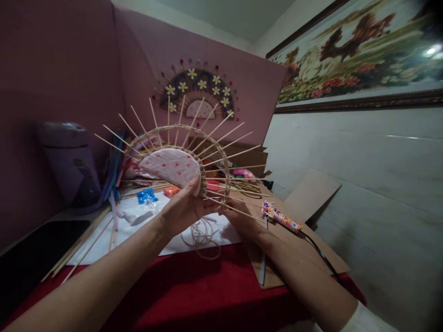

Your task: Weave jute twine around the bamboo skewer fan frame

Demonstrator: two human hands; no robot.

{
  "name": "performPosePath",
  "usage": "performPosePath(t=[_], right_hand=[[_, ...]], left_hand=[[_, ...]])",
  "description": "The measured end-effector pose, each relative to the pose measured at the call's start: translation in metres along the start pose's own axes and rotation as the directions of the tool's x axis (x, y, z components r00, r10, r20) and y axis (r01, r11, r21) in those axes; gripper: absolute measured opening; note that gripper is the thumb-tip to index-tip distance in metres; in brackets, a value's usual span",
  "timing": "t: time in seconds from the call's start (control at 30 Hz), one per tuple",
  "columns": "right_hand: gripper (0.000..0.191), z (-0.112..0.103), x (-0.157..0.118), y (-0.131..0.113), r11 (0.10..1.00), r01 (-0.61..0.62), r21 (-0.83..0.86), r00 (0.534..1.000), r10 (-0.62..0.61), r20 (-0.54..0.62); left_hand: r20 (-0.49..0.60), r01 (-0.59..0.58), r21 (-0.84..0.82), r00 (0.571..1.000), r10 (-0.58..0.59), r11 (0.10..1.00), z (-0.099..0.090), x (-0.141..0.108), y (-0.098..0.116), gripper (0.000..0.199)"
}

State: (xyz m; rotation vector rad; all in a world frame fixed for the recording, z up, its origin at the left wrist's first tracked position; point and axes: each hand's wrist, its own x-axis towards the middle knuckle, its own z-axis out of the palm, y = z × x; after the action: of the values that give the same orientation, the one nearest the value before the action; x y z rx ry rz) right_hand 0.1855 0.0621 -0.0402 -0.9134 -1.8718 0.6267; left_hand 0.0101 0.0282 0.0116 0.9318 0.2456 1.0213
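While the left hand [185, 210] has its grip closed on the lower right end of the half-round fan frame [169, 168], right hand [242, 219] is at the frame's outer ring near the same corner; its fingers partly hidden, can't tell if clenched. Frame is held up above the surface [207, 286], sticks fanned outward. Loose cord coil [204, 233] below, floral glue gun [282, 216] right, blue packet [147, 196] left.

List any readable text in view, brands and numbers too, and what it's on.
No text can be read.
Framed picture: small dark marks near its upper left edge, too small to read or to confirm as writing.
Lilac container: dark figure on its side, no legible lettering.
Blue packet, flowered tool: no readable label.
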Motion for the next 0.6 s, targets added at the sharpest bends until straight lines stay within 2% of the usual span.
performPosePath(t=[0.17, 0.3, 0.4, 0.5, 0.6], right_hand=[[0.015, -0.001, 0.0015, 0.0018, 0.997, -0.041, -0.058, 0.999, 0.04, -0.028], [0.021, -0.0038, 0.0035, 0.0039, 0.995, 0.023, -0.096, 0.995, -0.032, -0.092], [0.023, -0.0057, 0.0051, 0.0014, 0.996, 0.063, -0.057, 0.995, -0.067, -0.07], [0.024, -0.0072, 0.0057, -0.0033, 0.999, 0.043, -0.025, 0.999, -0.044, -0.02], [0.024, -0.0075, 0.0058, -0.0052, 1.0, 0.013, -0.021, 1.0, -0.013, 0.006]], left_hand=[[-0.042, -0.01, 0.017, 0.999, 0.01, 1.0, 0.0015, -0.0009, 0.0021, 0.048], [-0.071, -0.015, 0.048, 0.997, 0.018, 0.999, 0.0042, -0.0007, 0.0031, 0.047], [-0.07, -0.026, 0.098, 0.997, 0.033, 0.995, 0.0032, -0.0001, 0.0018, 0.034], [-0.068, -0.012, 0.128, 0.997, 0.021, 0.992, 0.0001, 0.0009, -0.0003, 0.02], [-0.101, -0.012, 0.118, 0.995, 0.024, 0.993, -0.0029, 0.0019, -0.0012, 0.016]])
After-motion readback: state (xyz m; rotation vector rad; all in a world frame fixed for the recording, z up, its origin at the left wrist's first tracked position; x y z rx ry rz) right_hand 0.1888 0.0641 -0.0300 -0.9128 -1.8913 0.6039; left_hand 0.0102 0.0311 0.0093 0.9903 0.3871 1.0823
